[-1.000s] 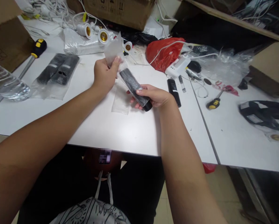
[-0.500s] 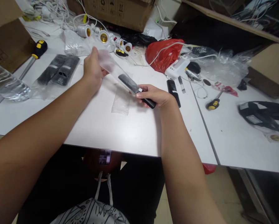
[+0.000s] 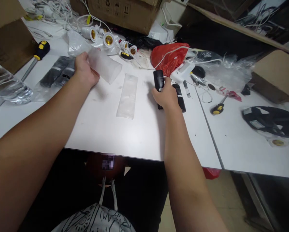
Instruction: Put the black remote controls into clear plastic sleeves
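Observation:
My left hand is closed on one end of a frosted plastic sleeve, whose other end gapes open toward the middle of the table. On the right, my right hand grips a slim black device by its middle, just over the tabletop; its exact kind does not show. Beside that hand lies a second black device with a white label, partly covered by my fingers. Between my hands a flat clear plastic sleeve rests on the white table.
Bagged black devices, a screwdriver and a clear bottle lie at left. Behind are lamp sockets, a red plastic bag and a white power strip. Another screwdriver and a black coil lie right.
The black device has come out of the frosted sleeve. My right hand has carried it right, beside the other black device, while my left hand has drawn the sleeve slightly left.

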A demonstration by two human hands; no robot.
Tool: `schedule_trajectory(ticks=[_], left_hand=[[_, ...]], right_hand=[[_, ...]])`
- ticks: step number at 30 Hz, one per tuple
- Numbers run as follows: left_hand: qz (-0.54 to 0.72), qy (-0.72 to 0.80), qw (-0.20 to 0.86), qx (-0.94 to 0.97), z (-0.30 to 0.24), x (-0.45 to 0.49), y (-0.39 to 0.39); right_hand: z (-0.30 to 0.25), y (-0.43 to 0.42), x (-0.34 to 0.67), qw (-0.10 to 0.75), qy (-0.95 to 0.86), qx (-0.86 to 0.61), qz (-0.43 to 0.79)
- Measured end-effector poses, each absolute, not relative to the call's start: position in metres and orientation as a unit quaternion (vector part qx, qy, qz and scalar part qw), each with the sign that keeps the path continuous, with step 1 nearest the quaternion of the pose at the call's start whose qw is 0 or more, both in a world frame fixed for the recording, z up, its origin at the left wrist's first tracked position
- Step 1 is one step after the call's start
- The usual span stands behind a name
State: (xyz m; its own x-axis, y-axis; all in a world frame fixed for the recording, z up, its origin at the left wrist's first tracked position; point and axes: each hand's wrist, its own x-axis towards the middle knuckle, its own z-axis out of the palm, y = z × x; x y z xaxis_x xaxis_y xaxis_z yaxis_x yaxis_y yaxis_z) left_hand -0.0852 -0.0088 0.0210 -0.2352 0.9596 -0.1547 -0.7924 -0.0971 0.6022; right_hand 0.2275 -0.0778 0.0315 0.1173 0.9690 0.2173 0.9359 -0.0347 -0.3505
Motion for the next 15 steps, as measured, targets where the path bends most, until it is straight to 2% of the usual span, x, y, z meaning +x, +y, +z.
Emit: schedule_trajectory(ticks=[5,15], left_hand=[[0.720,0.291,0.619,0.121,0.025,-0.082,-0.012],[0.699,0.326,0.629,0.099,0.026,-0.085,-0.011]], right_hand=[[0.031,-0.084,0.223,0.132,-0.622,-0.771,-0.027],[0.036,-0.086,0.235,0.115,-0.551,-0.825,-0.059]])
